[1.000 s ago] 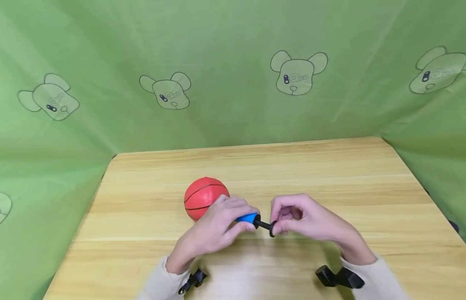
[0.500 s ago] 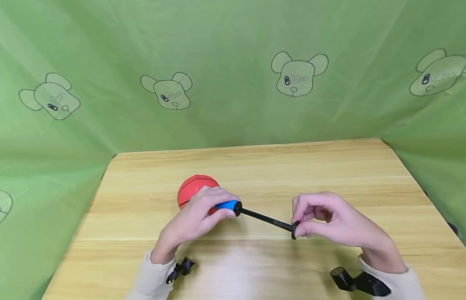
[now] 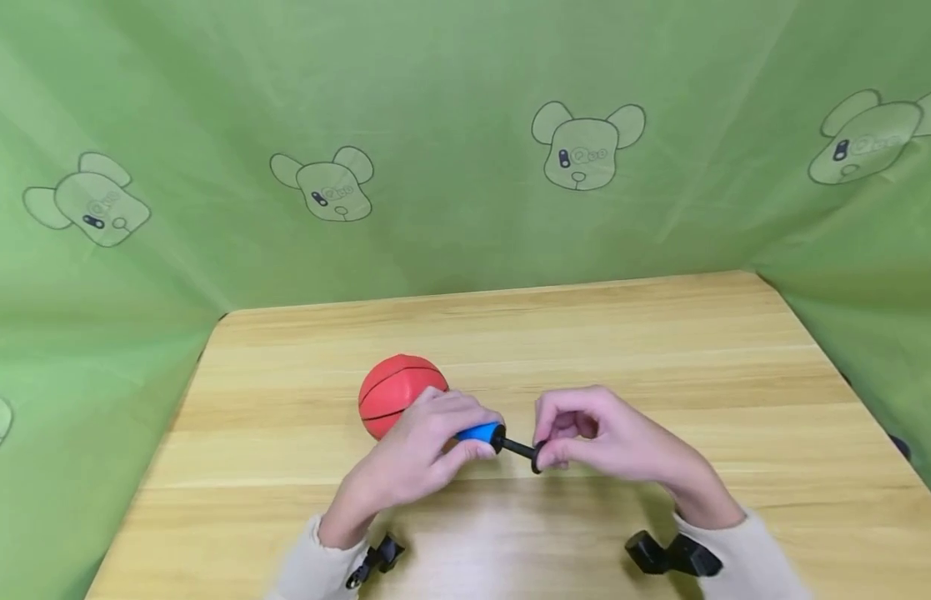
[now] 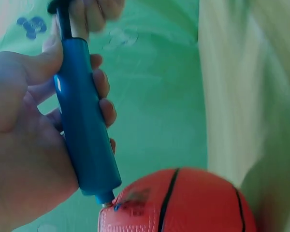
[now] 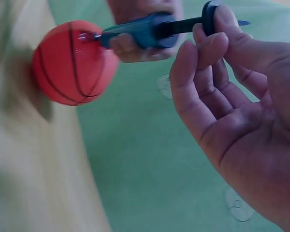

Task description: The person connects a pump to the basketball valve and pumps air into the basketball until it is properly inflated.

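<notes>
A blue hand pump (image 4: 86,116) with a black plunger is gripped round its barrel by my left hand (image 3: 423,446). Its tip meets a red basketball (image 3: 393,390) with black lines; the left wrist view shows the nozzle at the ball's surface (image 4: 193,203). My right hand (image 3: 603,433) pinches the round black end of the plunger handle (image 5: 210,18) between thumb and fingers. Only a short length of the plunger rod (image 3: 518,447) shows outside the barrel. In the head view my left hand hides most of the barrel and the nozzle.
All this happens over a light wood table (image 3: 623,333). Green cloth (image 3: 450,242) printed with bear faces hangs behind it and on both sides. A black wrist-worn device (image 3: 671,554) sits at the right sleeve, another (image 3: 377,560) at the left.
The plunger was drawn far out half a second ago, as my right hand moved rightward. Now it is pushed back in, both hands close together, and the ball has shifted slightly right.
</notes>
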A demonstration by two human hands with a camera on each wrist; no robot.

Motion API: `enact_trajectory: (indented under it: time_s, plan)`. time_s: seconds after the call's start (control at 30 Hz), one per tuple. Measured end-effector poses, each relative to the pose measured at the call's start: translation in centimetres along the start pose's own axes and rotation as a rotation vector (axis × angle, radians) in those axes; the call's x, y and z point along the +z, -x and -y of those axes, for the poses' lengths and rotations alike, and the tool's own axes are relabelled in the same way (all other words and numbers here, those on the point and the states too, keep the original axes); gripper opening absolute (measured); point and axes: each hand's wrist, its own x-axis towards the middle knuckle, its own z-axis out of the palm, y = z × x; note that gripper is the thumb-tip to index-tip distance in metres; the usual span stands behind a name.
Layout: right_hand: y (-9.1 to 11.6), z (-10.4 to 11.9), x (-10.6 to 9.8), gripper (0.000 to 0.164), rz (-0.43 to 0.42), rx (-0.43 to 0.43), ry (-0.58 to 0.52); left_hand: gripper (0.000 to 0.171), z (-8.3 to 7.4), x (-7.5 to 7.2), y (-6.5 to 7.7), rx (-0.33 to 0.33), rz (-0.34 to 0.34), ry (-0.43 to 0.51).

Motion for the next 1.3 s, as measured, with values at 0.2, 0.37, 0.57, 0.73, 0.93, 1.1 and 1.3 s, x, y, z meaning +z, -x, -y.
enact_trajectory:
  time_s: [0.2,0.37,0.57,0.73,0.93,1.1,1.3]
  plan:
    - [-0.9,-0.9,0.9,0.016,0.004,0.013,0.035,0.021,-0.1,0.3,0.1,0.025,0.027,-0.025]
    - [0.0,1.0,0.2,0.02,-0.002,-0.007,0.042,0.021,0.7,-0.5,0.1,0.029,0.033,0.031]
    - [1.9,2.7,-1.8,0.031,0.005,-0.23,0.031,0.02,1.8,-1.9,0.6,-0.042,-0.038,0.054]
    - [1.9,2.8,-1.7,0.029,0.015,-0.177,0.059,0.02,1.7,-1.3,0.6,-0.013,-0.052,0.051]
    - [0.5,1.0,-0.3,0.023,0.033,-0.035,0.061,0.023,0.5,0.6,0.1,0.029,-0.022,0.006]
    - [-0.3,-0.4,0.6,0.017,0.038,-0.005,0.066,0.022,0.0,1.3,0.1,0.053,-0.004,-0.011]
    - [0.2,1.6,0.4,0.018,0.005,-0.023,0.132,0.019,0.4,0.9,-0.2,0.079,0.015,0.082]
